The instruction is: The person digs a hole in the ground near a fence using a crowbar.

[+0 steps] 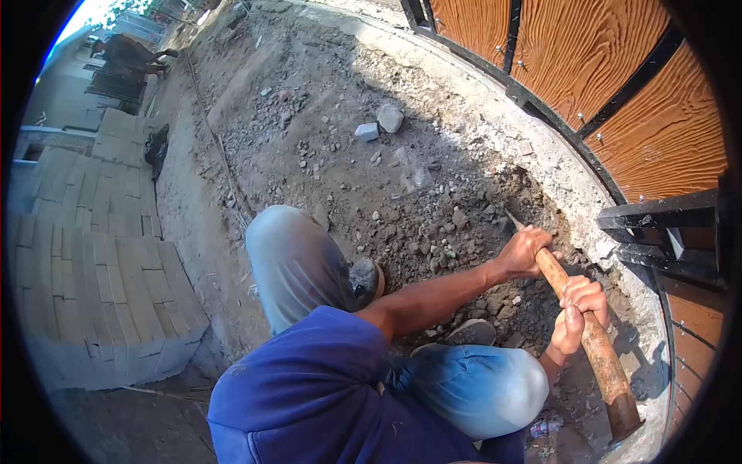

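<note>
Both my hands are wrapped around the thick, worn brown shaft of a digging tool (pixel 600 349). My left hand (pixel 525 251) is closed at its upper end, close to a thin grey pointed tip that reaches over the dug soil. Lower on the shaft, my right hand (pixel 580 313) is closed with the thumb up. The shaft slants down to the right, ending in a dark, flared end near the ground. Loose soil and stones (pixel 433 240) lie in front of my feet, with a dug hollow (pixel 533 193) along the wall base.
A brown wood-grain gate (pixel 595 62) with a black metal frame stands at the right, above a rough concrete edge (pixel 464 85). Two larger stones (pixel 390 118) lie ahead. Stacked grey blocks (pixel 100 286) stand at the left; a dark animal (pixel 127 56) is at the far left.
</note>
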The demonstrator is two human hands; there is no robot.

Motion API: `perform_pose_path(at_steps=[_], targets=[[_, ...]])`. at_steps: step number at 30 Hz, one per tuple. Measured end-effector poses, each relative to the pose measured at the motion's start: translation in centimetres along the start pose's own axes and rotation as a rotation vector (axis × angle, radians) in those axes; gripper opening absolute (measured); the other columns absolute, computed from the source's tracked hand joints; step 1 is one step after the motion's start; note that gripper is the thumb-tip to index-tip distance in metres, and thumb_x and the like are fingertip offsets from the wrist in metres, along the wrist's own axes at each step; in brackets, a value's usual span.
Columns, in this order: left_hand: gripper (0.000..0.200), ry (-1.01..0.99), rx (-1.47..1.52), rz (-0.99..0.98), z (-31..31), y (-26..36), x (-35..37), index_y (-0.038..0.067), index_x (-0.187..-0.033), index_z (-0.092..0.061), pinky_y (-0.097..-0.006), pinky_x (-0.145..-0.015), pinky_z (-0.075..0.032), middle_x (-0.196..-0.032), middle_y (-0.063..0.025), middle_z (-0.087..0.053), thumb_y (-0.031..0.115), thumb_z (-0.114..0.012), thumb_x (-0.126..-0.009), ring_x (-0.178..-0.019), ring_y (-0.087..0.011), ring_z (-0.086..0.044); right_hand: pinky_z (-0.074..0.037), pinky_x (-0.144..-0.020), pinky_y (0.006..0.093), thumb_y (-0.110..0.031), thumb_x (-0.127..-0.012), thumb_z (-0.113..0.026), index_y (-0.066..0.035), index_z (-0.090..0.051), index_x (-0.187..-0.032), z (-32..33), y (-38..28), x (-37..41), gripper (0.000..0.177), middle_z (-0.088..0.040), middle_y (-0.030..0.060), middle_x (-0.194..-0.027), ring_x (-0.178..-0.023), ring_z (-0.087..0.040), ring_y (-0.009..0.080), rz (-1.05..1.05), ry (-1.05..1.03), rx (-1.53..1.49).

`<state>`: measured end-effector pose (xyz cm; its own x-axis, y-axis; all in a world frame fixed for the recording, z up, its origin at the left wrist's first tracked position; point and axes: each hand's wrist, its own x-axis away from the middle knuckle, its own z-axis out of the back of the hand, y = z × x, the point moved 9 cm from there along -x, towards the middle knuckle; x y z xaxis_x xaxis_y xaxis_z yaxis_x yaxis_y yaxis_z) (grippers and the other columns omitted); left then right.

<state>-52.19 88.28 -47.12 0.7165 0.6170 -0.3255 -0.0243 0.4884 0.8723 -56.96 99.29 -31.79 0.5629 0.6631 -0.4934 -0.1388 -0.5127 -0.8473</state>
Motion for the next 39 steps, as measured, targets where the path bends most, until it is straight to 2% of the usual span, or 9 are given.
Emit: perform_pose_path(at_steps=[3, 9, 12, 16, 20, 23, 29, 32, 39], targets=[[0.039, 0.123, 0.002, 0.113, 0.4, 1.0, 2.8, 0.004, -0.075, -0.056, -0.0457, -0.066, -0.045, -0.07, -0.0156, -0.058, 0.034, -0.079, -0.085, -0.068, -0.0375, -0.057, -0.043, -0.06, 0.0326, -0.008, -0.079, -0.062, -0.006, -0.044, -0.074, 0.5, 0.2, -0.8, 0.019, -0.044, 0.0045, -0.068, -0.059, -0.046, 0.0148, -0.105, -0.028, -0.083], [0.049, -0.297, -0.036, 0.456, -0.3, 1.6, 6.0, 0.003, -0.099, -0.063, -0.0477, -0.072, -0.05, -0.083, -0.0193, -0.066, 0.045, -0.079, -0.08, -0.083, -0.0392, -0.067, -0.041, -0.054, 0.0266, -0.012, -0.091, -0.053, -0.008, -0.042, -0.08, 2.2, 3.6, -3.8, 0.016, -0.042, 0.0042, -0.069, -0.057, -0.041, 0.012, -0.352, 0.056, -0.267], [0.085, -0.266, -0.009, -0.052, 4.5, 3.6, 2.9, 0.001, -0.117, -0.056, -0.0427, -0.093, -0.041, -0.11, -0.0145, -0.059, 0.077, -0.062, -0.08, -0.104, -0.0313, -0.056, -0.038, -0.054, 0.0256, -0.018, -0.094, -0.049, -0.008, -0.04, -0.078, 3.0, 1.4, -5.6, 0.021, -0.039, 0.0038, -0.072, -0.058, -0.039, 0.0118, -0.196, 0.028, -0.267], [0.063, 0.178, -0.376, 0.214, 18.5, -7.0, -2.4, -0.001, -0.116, -0.057, -0.0432, -0.09, -0.047, -0.107, -0.0171, -0.06, 0.058, -0.057, -0.095, -0.102, -0.0287, -0.057, -0.04, -0.07, 0.0324, -0.02, -0.095, -0.047, -0.007, -0.042, -0.082, 3.2, -0.2, -6.8, 0.019, -0.038, 0.0052, -0.079, -0.073, -0.04, 0.0153, -0.084, 0.051, -0.01], [0.058, 0.366, -0.737, 0.464, 31.9, -18.1, -3.0, 0.0, -0.125, -0.052, -0.0451, -0.096, -0.043, -0.118, -0.0175, -0.058, 0.028, -0.079, -0.082, -0.112, -0.0335, -0.055, -0.039, -0.078, 0.0368, -0.019, -0.098, -0.049, -0.007, -0.047, -0.093, 4.9, -3.5, -7.6, 0.014, -0.04, 0.006, -0.088, -0.084, -0.039, 0.0179, 0.078, 0.214, 0.141], [0.08, 0.317, -0.97, 0.371, 37.4, -23.9, -3.1, 0.0, -0.135, -0.047, -0.0483, -0.105, -0.039, -0.134, -0.0215, -0.054, 0.043, -0.082, -0.077, -0.125, -0.0384, -0.051, -0.037, -0.074, 0.0352, -0.015, -0.1, -0.049, -0.01, -0.041, -0.074, 5.6, -2.2, -7.8, 0.028, -0.037, 0.0015, -0.073, -0.073, -0.039, 0.0164, -0.06, 0.346, 0.128], [0.091, -0.1, -0.911, 0.412, 37.9, -29.0, -3.5, 0.001, -0.136, -0.045, -0.0516, -0.101, -0.039, -0.131, -0.0206, -0.053, 0.058, -0.079, -0.074, -0.122, -0.0378, -0.053, -0.045, -0.093, 0.0419, -0.019, -0.101, -0.052, -0.002, -0.052, -0.088, 5.9, -2.8, -5.2, 0.021, -0.054, 0.0079, -0.084, -0.088, -0.055, 0.022, -0.172, 0.551, 0.233], [0.088, -0.163, -0.898, 0.392, 37.4, -30.6, -4.1, 0.001, -0.137, -0.041, -0.0514, -0.097, -0.042, -0.13, -0.0196, -0.052, 0.043, -0.085, -0.074, -0.123, -0.0386, -0.052, -0.044, -0.097, 0.0336, -0.021, -0.097, -0.057, -0.002, -0.064, -0.099, 2.5, -4.8, -2.5, 0.02, -0.07, 0.0108, -0.101, -0.105, -0.065, 0.0187, -0.398, 0.647, 0.56], [0.072, -0.433, -0.702, 0.18, 35.8, -29.7, -3.3, -0.002, -0.126, -0.046, -0.0516, -0.095, -0.047, -0.116, -0.0254, -0.054, 0.03, -0.082, -0.072, -0.111, -0.0445, -0.055, -0.046, -0.103, 0.0394, -0.026, -0.1, -0.057, -0.006, -0.064, -0.114, -9.9, -5.5, 5.8, 0.026, -0.066, 0.0085, -0.122, -0.122, -0.058, 0.0207, -0.568, 0.734, 0.616]])
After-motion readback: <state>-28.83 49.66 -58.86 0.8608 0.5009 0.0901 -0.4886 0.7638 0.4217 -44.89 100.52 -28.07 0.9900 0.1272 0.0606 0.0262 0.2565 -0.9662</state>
